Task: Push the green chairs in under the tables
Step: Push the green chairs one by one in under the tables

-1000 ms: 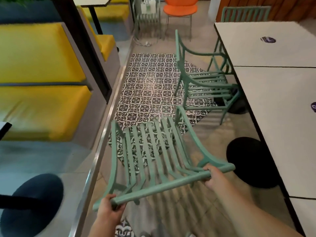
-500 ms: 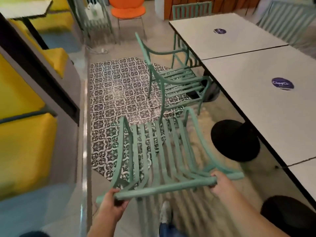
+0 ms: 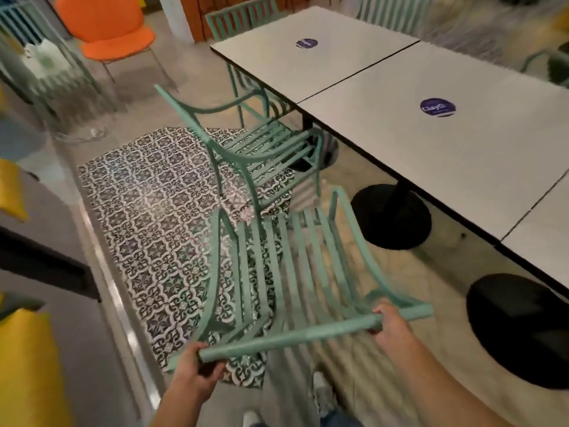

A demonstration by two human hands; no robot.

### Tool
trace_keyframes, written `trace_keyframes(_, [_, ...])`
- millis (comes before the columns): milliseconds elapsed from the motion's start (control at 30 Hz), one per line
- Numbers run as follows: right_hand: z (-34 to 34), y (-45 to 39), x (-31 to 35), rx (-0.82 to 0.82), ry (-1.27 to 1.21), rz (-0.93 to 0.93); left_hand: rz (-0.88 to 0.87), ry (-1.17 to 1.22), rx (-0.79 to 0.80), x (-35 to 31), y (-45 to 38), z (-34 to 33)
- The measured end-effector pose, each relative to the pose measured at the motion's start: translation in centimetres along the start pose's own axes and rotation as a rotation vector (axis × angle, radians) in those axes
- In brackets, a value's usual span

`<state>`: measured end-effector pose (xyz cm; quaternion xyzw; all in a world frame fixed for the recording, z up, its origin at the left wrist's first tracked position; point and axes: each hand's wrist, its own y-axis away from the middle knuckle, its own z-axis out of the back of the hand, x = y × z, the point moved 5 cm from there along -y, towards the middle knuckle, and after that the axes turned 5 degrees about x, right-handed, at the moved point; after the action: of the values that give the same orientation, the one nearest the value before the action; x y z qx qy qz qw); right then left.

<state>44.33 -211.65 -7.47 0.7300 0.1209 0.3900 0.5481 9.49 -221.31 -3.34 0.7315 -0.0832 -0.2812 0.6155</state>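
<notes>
A green slatted chair (image 3: 295,272) is right in front of me, its back toward me. My left hand (image 3: 197,369) grips the left end of its top rail and my right hand (image 3: 389,326) grips the right part of the same rail. The chair faces the white tables (image 3: 462,155) on the right and stands apart from them. A second green chair (image 3: 261,149) stands just beyond it, its front at the table edge. Another green chair (image 3: 240,21) sits at the tables' far end.
Black round table bases (image 3: 391,215) (image 3: 520,331) stand on the floor under the tables. A patterned tile patch (image 3: 160,217) covers the floor to the left. An orange chair (image 3: 110,29) is at the back left. Yellow bench seats (image 3: 27,365) line the left side.
The view has swung to the right, bringing the tables closer to the middle. The held chair has turned with it toward the tables. Both hands keep their grip on the top rail.
</notes>
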Motion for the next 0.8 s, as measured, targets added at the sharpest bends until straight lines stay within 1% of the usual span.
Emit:
trace_keyframes(167, [-0.7, 1.7, -3.2, -0.042, -0.118, 0.041, 0.036, -0.163, 0.076, -4.8, -2.8, -0.6])
trace_keyframes(233, [-0.4, 2.4, -5.1, -0.087, -0.161, 0.058, 0.029, -0.247, 0.112, -6.6, -3.7, -0.9])
trace_keyframes(367, [-0.4, 3.7, -8.1, -0.072, -0.244, 0.032, 0.054, -0.352, 0.186, -9.7, -4.7, -2.4])
trace_keyframes(433, [-0.2, 4.2, -9.3, -0.074, -0.296, 0.047, 0.058, -0.395, 0.203, -10.9, -4.9, -3.3])
trace_keyframes(500, [-0.4, 4.3, -10.1, -0.085, -0.36, 0.074, 0.045, -0.49, 0.233, -12.1, -5.3, -4.9])
trace_keyframes(567, [-0.6, 4.4, -10.9, -0.121, -0.421, 0.082, 0.025, -0.559, 0.251, -13.1, -5.7, -6.6])
trace_keyframes(700, [-1.2, 4.3, -12.0, -0.185, -0.558, 0.071, 0.009, -0.736, 0.233, -14.6, -6.2, -10.0])
trace_keyframes(800, [-2.5, 4.5, -12.6, -0.19, -0.607, 0.067, -0.027, -0.769, 0.254, -16.0, -7.3, -11.9])
